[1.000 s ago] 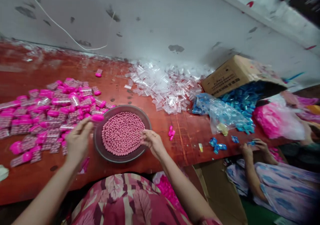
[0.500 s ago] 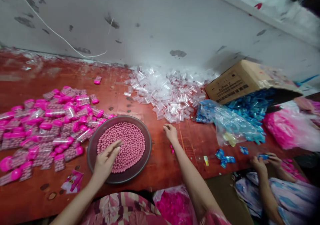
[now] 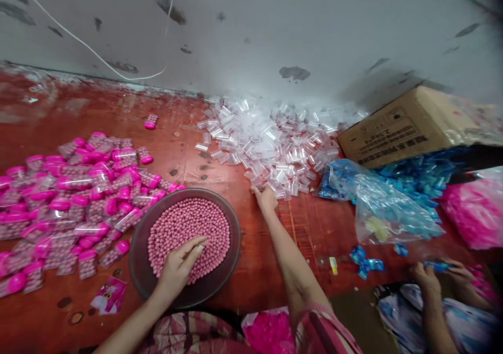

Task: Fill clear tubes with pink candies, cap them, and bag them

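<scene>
A round dark tray full of small pink balls sits on the red table in front of me. My left hand lies flat on the balls at the tray's near side, fingers together. My right hand reaches out to the near edge of a heap of empty clear plastic tubes; its fingers curl at the tubes, and I cannot tell whether one is gripped. A pile of filled tubes with pink caps lies left of the tray.
A cardboard box and a clear bag of blue pieces lie at the right, with a pink bag beyond. Another person's hands work at the lower right. One filled tube lies apart near the wall.
My left hand left the pink-capped tubes and settled onto the balls in the tray. My right hand moved from the tray's right rim forward to the clear tube heap.
</scene>
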`<state>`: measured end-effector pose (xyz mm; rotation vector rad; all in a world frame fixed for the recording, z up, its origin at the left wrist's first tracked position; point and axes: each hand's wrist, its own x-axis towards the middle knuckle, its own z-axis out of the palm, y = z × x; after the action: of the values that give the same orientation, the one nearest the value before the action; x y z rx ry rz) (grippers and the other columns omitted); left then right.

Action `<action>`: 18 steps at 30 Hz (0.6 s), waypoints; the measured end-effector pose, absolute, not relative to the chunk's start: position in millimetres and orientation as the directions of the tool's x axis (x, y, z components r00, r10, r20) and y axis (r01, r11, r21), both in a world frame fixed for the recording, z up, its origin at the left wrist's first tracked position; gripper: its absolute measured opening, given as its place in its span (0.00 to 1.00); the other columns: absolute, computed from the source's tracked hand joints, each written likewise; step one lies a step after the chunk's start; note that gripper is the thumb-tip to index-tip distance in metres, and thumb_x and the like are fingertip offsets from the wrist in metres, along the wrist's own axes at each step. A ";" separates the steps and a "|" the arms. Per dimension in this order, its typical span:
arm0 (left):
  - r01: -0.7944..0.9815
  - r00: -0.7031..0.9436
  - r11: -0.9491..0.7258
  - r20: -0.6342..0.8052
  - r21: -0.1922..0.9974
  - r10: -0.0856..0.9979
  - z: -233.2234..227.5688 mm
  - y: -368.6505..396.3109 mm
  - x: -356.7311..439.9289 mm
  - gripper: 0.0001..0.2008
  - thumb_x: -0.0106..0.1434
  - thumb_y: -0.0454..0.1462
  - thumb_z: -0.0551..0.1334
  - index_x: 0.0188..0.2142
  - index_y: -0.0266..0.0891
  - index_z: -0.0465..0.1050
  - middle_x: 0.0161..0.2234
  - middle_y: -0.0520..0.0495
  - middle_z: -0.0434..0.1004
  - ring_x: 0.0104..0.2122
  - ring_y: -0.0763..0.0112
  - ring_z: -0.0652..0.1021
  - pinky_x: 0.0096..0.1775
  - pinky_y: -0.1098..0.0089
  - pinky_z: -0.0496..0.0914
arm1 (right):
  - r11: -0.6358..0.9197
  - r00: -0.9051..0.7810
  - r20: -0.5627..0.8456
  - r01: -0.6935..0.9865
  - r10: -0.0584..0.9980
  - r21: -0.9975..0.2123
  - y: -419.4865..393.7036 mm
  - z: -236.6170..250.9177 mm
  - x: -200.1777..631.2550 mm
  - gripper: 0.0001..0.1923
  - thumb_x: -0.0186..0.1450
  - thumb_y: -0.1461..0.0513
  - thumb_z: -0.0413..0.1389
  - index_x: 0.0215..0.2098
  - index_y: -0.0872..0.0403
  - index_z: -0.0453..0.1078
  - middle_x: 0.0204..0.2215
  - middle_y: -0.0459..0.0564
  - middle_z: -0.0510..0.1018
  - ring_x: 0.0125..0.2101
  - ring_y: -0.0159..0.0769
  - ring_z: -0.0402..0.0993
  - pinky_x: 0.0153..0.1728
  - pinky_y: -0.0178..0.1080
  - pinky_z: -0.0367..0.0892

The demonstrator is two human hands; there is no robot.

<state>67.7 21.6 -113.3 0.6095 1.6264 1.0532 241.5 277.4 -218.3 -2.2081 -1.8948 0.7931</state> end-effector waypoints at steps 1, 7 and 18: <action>-0.121 -0.307 0.480 -0.493 0.869 0.814 -113.1 21.4 67.9 0.16 0.57 0.42 0.56 0.43 0.37 0.70 0.42 0.44 0.75 0.44 0.65 0.73 0.50 0.63 0.64 | -0.190 0.060 -0.291 0.876 0.955 -0.444 275.9 -219.9 240.7 0.23 0.52 0.47 0.53 0.36 0.56 0.65 0.34 0.58 0.71 0.38 0.49 0.67 0.38 0.49 0.59; -0.152 -0.303 0.481 -0.504 0.863 0.809 -111.1 14.6 67.7 0.16 0.57 0.43 0.56 0.42 0.38 0.70 0.42 0.45 0.75 0.44 0.64 0.73 0.48 0.63 0.66 | 0.053 -0.197 -0.141 0.739 0.970 -0.671 260.3 -191.8 244.1 0.13 0.61 0.57 0.44 0.41 0.56 0.59 0.33 0.51 0.71 0.34 0.34 0.69 0.37 0.38 0.64; -0.088 -0.494 0.355 -0.350 0.931 0.796 -86.3 -28.0 32.8 0.17 0.57 0.42 0.55 0.43 0.35 0.70 0.41 0.42 0.75 0.41 0.64 0.75 0.47 0.63 0.66 | 0.723 -0.864 -0.343 0.499 0.369 -0.477 139.2 -136.2 172.1 0.08 0.61 0.66 0.48 0.39 0.57 0.66 0.37 0.57 0.73 0.38 0.40 0.69 0.38 0.38 0.62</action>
<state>32.8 -28.0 -86.3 0.6300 1.7404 1.2662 172.1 139.2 -136.2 -0.7981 -3.1228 0.9756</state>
